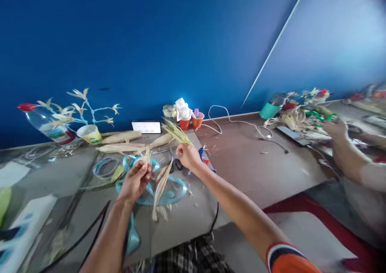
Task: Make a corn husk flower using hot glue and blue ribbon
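Left hand raised above the bench, inside its front edge, fingers pinching a pale husk; right hand curled beside green husks, grip indeterminable. Rear-edge display: digits ending "24:00".

Pale husk flower: frayed, upright, over blue ribbon's left part. Yellow-green straw bundle: slanted, beyond ribbon.

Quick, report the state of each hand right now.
Left hand: closed, pinching a pale husk piece.
Right hand: curled beside the yellow-green stalks; its grip is turned away, so whether it holds anything cannot be told.
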The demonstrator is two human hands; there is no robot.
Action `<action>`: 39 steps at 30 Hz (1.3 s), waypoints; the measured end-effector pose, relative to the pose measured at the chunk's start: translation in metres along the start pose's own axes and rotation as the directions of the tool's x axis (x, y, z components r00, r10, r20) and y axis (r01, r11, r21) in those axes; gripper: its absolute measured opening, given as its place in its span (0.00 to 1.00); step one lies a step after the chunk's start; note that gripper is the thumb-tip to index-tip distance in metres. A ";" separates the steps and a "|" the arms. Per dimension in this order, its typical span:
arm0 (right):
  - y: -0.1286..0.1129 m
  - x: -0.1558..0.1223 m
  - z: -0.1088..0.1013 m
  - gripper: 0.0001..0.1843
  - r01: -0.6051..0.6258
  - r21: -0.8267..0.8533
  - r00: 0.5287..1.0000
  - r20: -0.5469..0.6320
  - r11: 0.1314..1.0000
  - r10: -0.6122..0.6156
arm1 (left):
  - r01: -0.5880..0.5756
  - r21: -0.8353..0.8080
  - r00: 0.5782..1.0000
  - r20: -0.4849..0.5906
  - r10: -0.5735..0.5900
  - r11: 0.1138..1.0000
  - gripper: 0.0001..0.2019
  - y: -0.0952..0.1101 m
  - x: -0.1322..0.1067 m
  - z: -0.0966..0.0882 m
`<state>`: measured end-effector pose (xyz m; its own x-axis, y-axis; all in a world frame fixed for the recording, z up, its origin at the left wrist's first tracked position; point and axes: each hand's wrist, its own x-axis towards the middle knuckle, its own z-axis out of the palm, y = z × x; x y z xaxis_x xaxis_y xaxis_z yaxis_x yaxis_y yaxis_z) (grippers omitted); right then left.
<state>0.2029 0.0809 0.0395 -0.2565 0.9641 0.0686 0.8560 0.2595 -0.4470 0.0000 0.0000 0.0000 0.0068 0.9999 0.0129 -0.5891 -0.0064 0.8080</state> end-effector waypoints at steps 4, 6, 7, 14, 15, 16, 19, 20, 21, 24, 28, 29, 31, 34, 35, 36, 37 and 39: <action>0.004 0.001 0.003 0.14 -0.004 -0.005 1.000 0.019 1.000 0.004 | -0.005 -0.020 1.000 -0.009 0.005 1.000 0.07 0.000 0.002 -0.001; 0.008 -0.001 0.000 0.16 -0.024 -0.003 1.000 -0.015 1.000 0.024 | -0.003 -0.027 1.000 -0.013 0.003 1.000 0.07 0.000 0.002 -0.001; 0.011 -0.003 -0.003 0.17 -0.043 0.000 0.999 -0.027 0.999 0.043 | 0.000 -0.028 1.000 -0.013 -0.001 1.000 0.06 0.000 0.002 -0.001; 0.035 -0.035 -0.012 0.17 0.087 0.188 0.996 -0.043 0.978 -0.080 | 0.002 -0.036 1.000 0.000 -0.002 0.999 0.05 0.001 0.002 0.004; 0.035 -0.040 -0.011 0.15 0.115 0.234 0.993 -0.050 0.966 -0.106 | -0.007 -0.041 1.000 -0.005 0.006 0.999 0.05 0.002 0.002 0.004; 0.034 -0.043 -0.011 0.14 0.133 0.278 0.991 -0.058 0.951 -0.122 | -0.015 -0.048 1.000 -0.013 0.014 0.999 0.04 0.003 0.002 0.004; 0.026 -0.048 -0.009 0.11 0.170 0.394 0.985 -0.097 0.903 -0.144 | -0.038 -0.079 0.999 -0.035 0.035 0.996 0.04 0.008 0.002 0.002; 0.022 -0.049 -0.008 0.11 0.184 0.424 0.982 -0.112 0.887 -0.150 | -0.042 -0.088 0.999 -0.037 0.039 0.995 0.04 0.010 0.002 0.001; 0.018 -0.049 -0.007 0.10 0.196 0.449 0.980 -0.123 0.872 -0.158 | -0.047 -0.097 0.998 -0.039 0.043 0.994 0.05 0.012 0.002 0.000; 0.007 -0.053 0.000 0.08 0.231 0.505 0.973 -0.113 0.832 -0.201 | -0.049 -0.115 0.998 -0.038 0.045 0.992 0.05 0.014 0.002 -0.001; -0.008 -0.065 0.008 0.07 0.312 0.558 0.940 -0.065 0.769 -0.335 | -0.044 -0.132 0.999 -0.026 0.040 0.990 0.05 0.013 0.003 -0.001; -0.011 -0.068 0.010 0.07 0.337 0.564 0.924 -0.047 0.754 -0.379 | -0.045 -0.138 0.999 -0.023 0.042 0.989 0.05 0.013 0.003 -0.002; -0.016 -0.075 0.011 0.08 0.393 0.547 0.886 -0.012 0.739 -0.463 | -0.051 -0.151 0.999 -0.023 0.048 0.987 0.05 0.012 0.004 -0.002; -0.021 -0.083 0.015 0.10 0.493 0.419 0.839 0.003 0.763 -0.544 | -0.049 -0.154 0.999 -0.024 0.046 0.987 0.05 0.013 0.004 -0.003; -0.022 -0.084 0.017 0.11 0.521 0.365 0.830 -0.005 0.771 -0.558 | -0.046 -0.151 0.999 -0.023 0.043 0.987 0.05 0.013 0.004 -0.003; -0.023 -0.085 0.020 0.11 0.542 0.321 0.822 -0.011 0.776 -0.570 | -0.043 -0.149 0.999 -0.022 0.041 0.988 0.05 0.013 0.004 -0.003; -0.023 -0.086 0.022 0.13 0.557 0.292 0.815 -0.015 0.778 -0.579 | -0.042 -0.147 0.999 -0.022 0.039 0.988 0.05 0.013 0.003 -0.003; -0.022 -0.085 0.027 0.17 0.576 0.279 0.803 -0.018 0.769 -0.595 | -0.042 -0.148 0.999 -0.025 0.039 0.988 0.05 0.012 0.003 -0.002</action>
<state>0.1937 -0.0086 0.0198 -0.7076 0.6211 0.3369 0.3853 0.7388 -0.5529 -0.0093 0.0031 0.0086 -0.0362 0.9989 0.0300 -0.7021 -0.0468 0.7106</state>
